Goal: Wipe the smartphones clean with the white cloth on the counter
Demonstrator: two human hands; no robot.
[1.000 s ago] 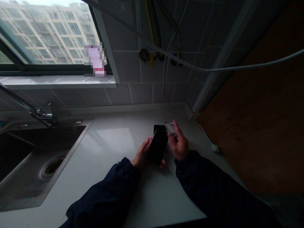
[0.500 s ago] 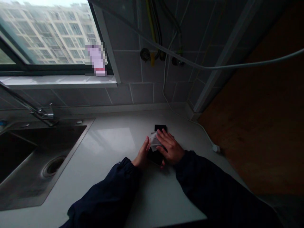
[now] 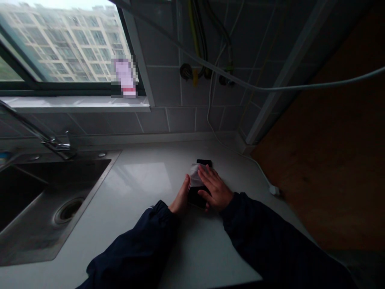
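A black smartphone (image 3: pixel 197 197) lies on the white countertop (image 3: pixel 144 188), its top edge showing past my fingers. My left hand (image 3: pixel 181 196) stands against the phone's left side and grips that edge. Across the upper part of the phone lies a translucent film sheet (image 3: pixel 195 175), possibly a screen protector. My right hand (image 3: pixel 216 188) rests palm down on the phone, with its fingertips on the film. Much of the screen is hidden under this hand.
A stainless steel sink (image 3: pixel 51 192) with a drain and a chrome faucet (image 3: pixel 57 144) lies to the left. A white cable (image 3: pixel 240 154) runs along the counter to a plug (image 3: pixel 273 190). Behind stand a tiled wall and a window sill with a pixelated object (image 3: pixel 124 78). A brown wooden surface (image 3: pixel 315 160) lies to the right.
The phone has gone from tilted in my left hand to lying flat on the counter. My right hand has come down from above, bringing the film onto the phone.
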